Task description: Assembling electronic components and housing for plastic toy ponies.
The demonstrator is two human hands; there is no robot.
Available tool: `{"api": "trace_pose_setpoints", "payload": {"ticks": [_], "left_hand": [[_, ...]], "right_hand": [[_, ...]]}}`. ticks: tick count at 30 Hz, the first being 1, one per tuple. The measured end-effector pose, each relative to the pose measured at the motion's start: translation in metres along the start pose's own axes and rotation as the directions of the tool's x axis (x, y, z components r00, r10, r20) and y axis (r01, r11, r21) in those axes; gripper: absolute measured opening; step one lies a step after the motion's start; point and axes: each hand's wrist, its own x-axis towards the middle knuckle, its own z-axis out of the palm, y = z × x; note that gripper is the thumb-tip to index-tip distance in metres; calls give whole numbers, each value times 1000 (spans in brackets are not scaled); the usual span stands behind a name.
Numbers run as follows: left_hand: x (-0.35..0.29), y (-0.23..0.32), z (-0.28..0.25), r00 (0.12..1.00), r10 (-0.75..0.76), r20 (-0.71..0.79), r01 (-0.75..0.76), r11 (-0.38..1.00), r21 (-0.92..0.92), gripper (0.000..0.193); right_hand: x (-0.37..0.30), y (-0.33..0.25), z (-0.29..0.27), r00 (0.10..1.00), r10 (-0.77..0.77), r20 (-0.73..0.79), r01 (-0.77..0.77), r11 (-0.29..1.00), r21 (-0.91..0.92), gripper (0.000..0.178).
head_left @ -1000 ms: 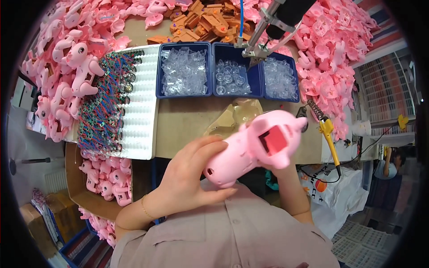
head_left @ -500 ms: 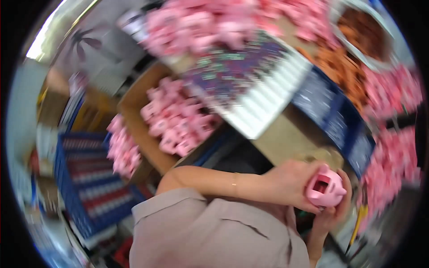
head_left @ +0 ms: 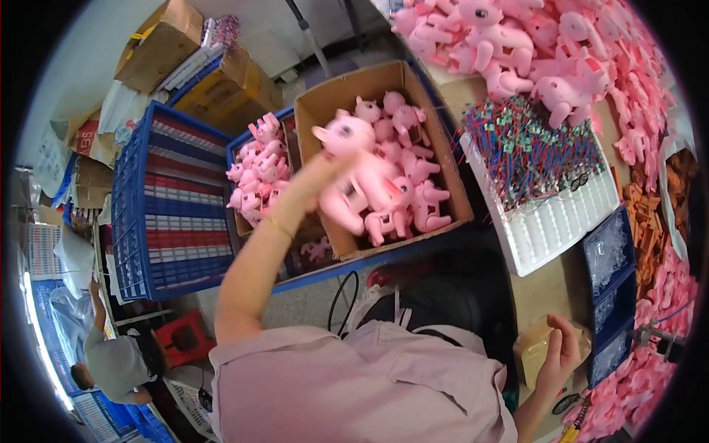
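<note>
My left hand, somewhat blurred, reaches over an open cardboard box. Its fingers are round a pink toy pony, whose head points up and whose body has an opening. Under and beside it, several similar pink toy ponies lie heaped in the box. Over at the lower right, my right hand holds nothing; its fingers are raised and slightly bent. It is beside a yellowish block on the bench.
A white ribbed tray carries wired circuit boards. Right of it are blue bins of clear parts, orange pieces and pink piles. A blue crate stands left. A co-worker and red stool are lower left.
Both hands were together at the right around a pink toy part. My left hand has swung left over the box with a toy pony; my right has let go. The view has turned left.
</note>
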Motion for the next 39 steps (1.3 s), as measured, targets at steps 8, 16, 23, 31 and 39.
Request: {"api": "trace_pose_setpoints", "payload": {"ticks": [8, 16, 23, 31, 39], "left_hand": [[65, -42, -45, 916, -342, 209, 308, 934, 180, 37], [44, -91, -16, 797, -538, 275, 604, 702, -378, 54], [30, -101, 15, 846, -533, -13, 533, 845, 32, 43], [51, -158, -26, 810, -476, 342, 309, 843, 441, 28], [26, -90, 28, 992, 126, -16, 68, -424, 903, 87]], "right_hand": [[15, 17, 19, 996, 84, 9, -82, 989, -125, 19], [25, 2, 24, 992, -3, 129, 43, 951, -308, 17], [26, 9, 17, 986, -28, 167, 91, 920, -380, 18], [16, 23, 12, 991, -9, 134, 51, 948, -315, 21], [-2, 35, -8, 994, -72, 77, 94, 940, -327, 19]]}}
